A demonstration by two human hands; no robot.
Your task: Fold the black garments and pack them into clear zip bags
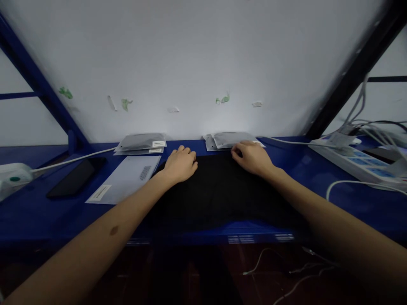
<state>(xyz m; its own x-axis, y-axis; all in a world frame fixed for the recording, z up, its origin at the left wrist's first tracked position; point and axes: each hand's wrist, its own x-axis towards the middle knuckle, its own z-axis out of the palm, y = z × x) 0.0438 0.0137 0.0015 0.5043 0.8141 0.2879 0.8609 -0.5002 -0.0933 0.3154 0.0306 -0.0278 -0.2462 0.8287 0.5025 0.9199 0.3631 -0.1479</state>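
Note:
A black cloth [216,190] lies spread over the front middle of the blue table, its near edge close to the table's front. My left hand [181,164] rests on the cloth's far left corner, palm down, with the fingers stretched forward. At the far right corner, the fingers of my right hand [252,157] are bent towards the thumb at the cloth's edge; the fingertips are partly hidden. Just beyond that hand lie grey plastic packets [233,139] with white labels. Another stack of grey packets [141,143] sits behind and left of my left hand.
A flat pale packet [125,180] with a label lies left of the cloth, beside a black phone [76,177]. A white power strip [359,163] with several cables stands at right. White cables [305,271] hang below the blue table edge [203,238]. A white wall [203,63] closes the back.

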